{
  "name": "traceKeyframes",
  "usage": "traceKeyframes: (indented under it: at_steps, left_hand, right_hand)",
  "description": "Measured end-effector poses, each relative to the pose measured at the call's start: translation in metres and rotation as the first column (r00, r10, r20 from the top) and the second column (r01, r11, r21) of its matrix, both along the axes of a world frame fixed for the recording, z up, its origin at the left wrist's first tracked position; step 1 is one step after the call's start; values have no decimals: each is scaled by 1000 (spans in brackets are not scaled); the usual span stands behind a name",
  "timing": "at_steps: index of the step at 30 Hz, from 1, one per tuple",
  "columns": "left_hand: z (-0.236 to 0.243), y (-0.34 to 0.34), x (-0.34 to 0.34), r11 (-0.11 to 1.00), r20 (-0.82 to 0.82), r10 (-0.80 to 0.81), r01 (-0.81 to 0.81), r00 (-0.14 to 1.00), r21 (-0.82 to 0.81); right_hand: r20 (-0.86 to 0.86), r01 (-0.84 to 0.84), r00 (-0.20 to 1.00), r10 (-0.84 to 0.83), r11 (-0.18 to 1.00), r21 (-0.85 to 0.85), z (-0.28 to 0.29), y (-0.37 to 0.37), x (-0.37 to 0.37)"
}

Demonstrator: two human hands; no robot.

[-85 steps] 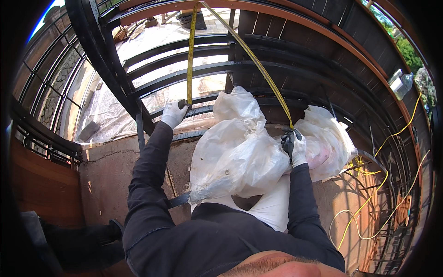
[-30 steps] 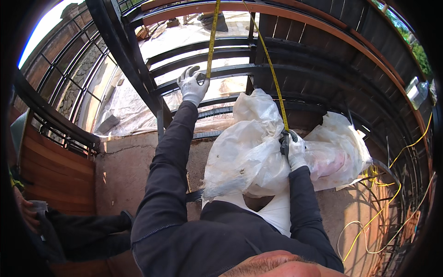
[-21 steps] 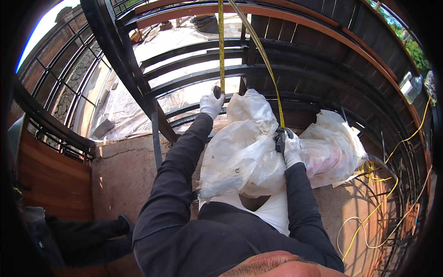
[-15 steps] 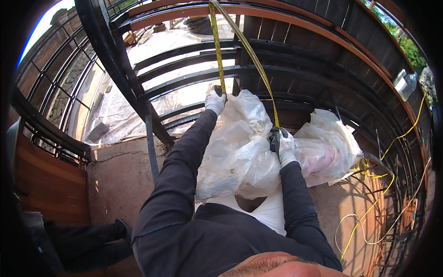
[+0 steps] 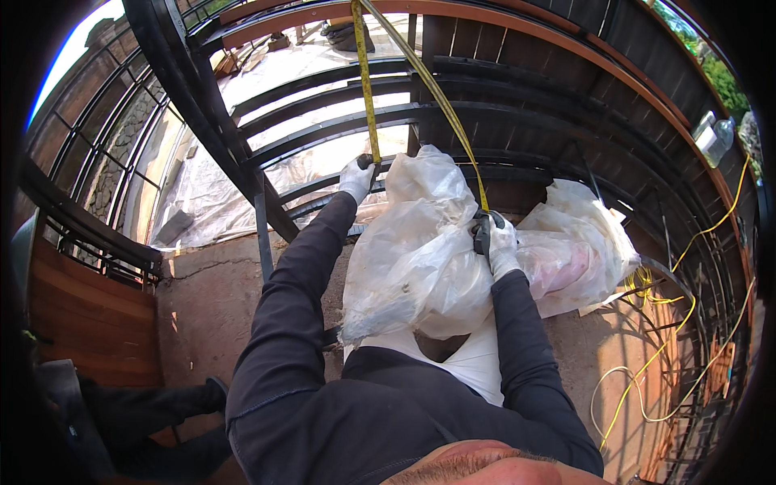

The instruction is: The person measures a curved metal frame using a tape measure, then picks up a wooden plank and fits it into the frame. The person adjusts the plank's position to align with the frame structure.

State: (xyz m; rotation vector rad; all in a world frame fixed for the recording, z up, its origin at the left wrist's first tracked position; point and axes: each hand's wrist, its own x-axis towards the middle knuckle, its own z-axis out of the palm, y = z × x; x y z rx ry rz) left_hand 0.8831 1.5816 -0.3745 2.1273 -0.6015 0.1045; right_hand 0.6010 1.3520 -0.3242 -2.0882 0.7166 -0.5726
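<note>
A yellow tape measure blade (image 5: 367,97) loops over the reddish-brown rail (image 5: 323,30) at the top of the metal frame. My left hand (image 5: 356,179), in a white glove with dark fingertips, grips the blade's hanging end beside the lower black bars. From the rail the other stretch of blade slants down to the dark tape measure case (image 5: 482,233). My gloved right hand (image 5: 501,242) is closed around that case. Crumpled clear plastic sheeting (image 5: 416,250) bulges between my arms, and more of it lies right of my right hand.
Curved black metal bars (image 5: 331,125) cross in front of me, with a thick black post (image 5: 190,89) on the left. Yellow cord (image 5: 647,364) trails down the right side. Another person's leg (image 5: 162,400) is at lower left. A plastic bottle (image 5: 715,141) sits far right.
My left hand has shifted slightly left with the blade's end, and the hanging stretch of blade moved with it. My right hand still holds the case. The view has tilted slightly.
</note>
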Motion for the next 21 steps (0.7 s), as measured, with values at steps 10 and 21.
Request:
traceKeyframes:
  at_steps: [10, 21]
  left_hand:
    - [-32, 6, -13, 969, 224, -56, -1, 973, 246]
    - [5, 52, -22, 971, 35, 35, -42, 999, 233]
  right_hand:
    - [68, -52, 996, 51, 998, 21, 1, 4, 1]
    - [41, -28, 999, 34, 988, -152, -31, -18, 9]
